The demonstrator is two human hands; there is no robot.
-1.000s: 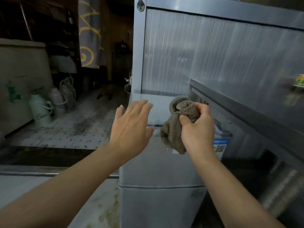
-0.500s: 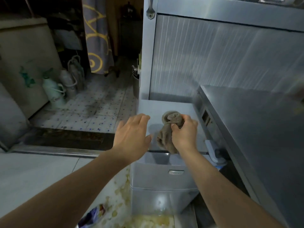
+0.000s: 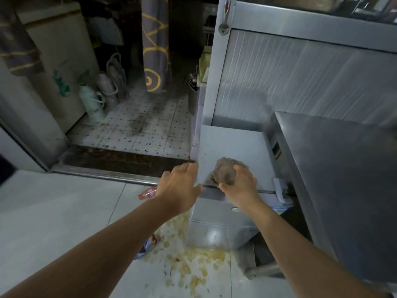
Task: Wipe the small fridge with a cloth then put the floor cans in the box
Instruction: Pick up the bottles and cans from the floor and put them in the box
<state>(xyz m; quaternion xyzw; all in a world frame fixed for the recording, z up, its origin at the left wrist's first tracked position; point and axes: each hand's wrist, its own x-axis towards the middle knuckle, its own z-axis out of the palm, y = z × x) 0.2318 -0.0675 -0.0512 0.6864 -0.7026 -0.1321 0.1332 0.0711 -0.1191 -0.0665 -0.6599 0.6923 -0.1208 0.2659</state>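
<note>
On top of the small grey fridge [image 3: 232, 145], near its front edge, my right hand [image 3: 241, 187] grips the bunched brown cloth [image 3: 224, 172] and presses it on the flat surface. My left hand [image 3: 179, 186] rests at the top's left front corner, its fingers relaxed, holding nothing.

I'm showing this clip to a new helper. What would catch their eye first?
Centre frame, the right hand grips a bunched brown cloth on top of the small fridge, with the left hand at its left edge. Below, yellowish spilled bits litter the floor by the fridge's base.
</note>
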